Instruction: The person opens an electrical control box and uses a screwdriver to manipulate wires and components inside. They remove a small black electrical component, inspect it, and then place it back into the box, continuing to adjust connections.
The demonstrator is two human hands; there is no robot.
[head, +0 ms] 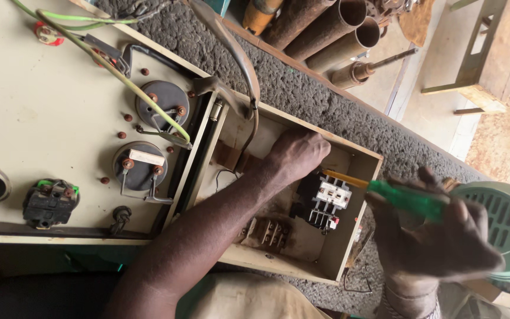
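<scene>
My left hand (pixel 296 155) reaches into an open cream metal box (pixel 349 236), fingers curled, knuckles up, just above a black-and-white contactor (pixel 326 202) mounted inside. Nothing shows in its grip. My right hand (pixel 438 236) is outside the box's right wall and grips a green-handled screwdriver (pixel 405 198). The yellow shaft points left over the box edge toward the contactor's top, and the tip sits by my left hand's fingers. A brown terminal block (pixel 267 231) lies lower in the box, partly hidden by my forearm.
The box's open door (pixel 48 118) lies at the left with two round gauge backs (pixel 162 103), a black switch (pixel 48 204) and a green-yellow wire (pixel 107 65). A green motor (pixel 506 221) sits at the right. Rusty pipes (pixel 337 23) and a wooden bench (pixel 497 53) lie beyond.
</scene>
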